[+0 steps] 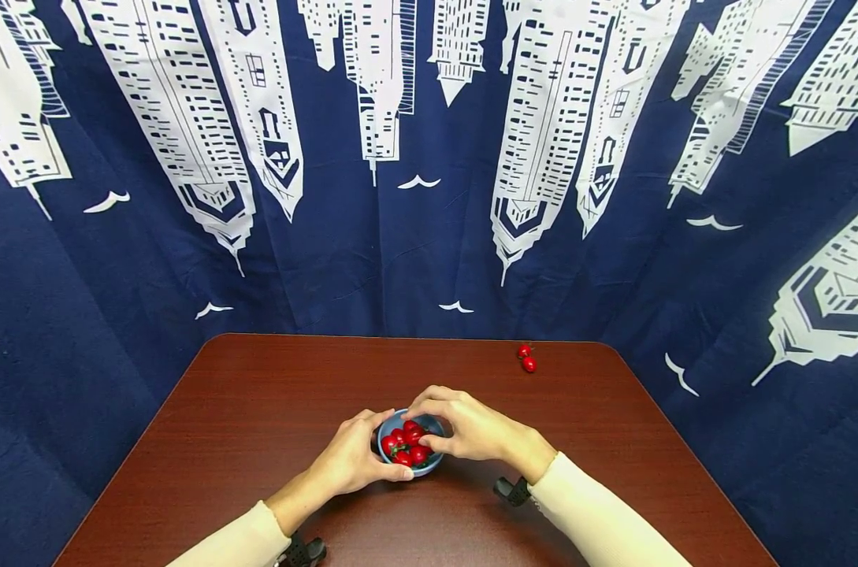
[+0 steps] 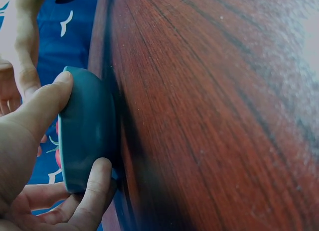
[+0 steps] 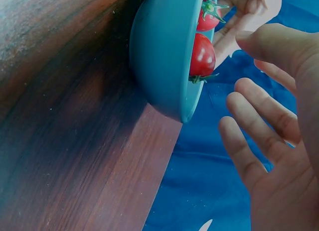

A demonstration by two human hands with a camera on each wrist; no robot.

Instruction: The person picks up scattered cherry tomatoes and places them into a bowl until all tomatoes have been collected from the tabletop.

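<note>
A small blue bowl (image 1: 432, 423) with several red cherry tomatoes (image 1: 418, 454) in it stands upright near the middle of the table. My left hand (image 1: 351, 455) grips the bowl at its left side; in the left wrist view the thumb is on the rim and fingertips press the outer wall (image 2: 89, 126). Over the bowl's right side hovers my right hand (image 1: 467, 428), its fingers spread and loosely bent. In the right wrist view nothing shows between those fingers, and the thumb is near a tomato (image 3: 202, 56) with a green stem.
Two more red tomatoes (image 1: 529, 364) lie together near the back right edge of the brown wooden table (image 1: 294, 386). Behind the table hangs a dark blue cloth (image 1: 329, 260) with white building prints.
</note>
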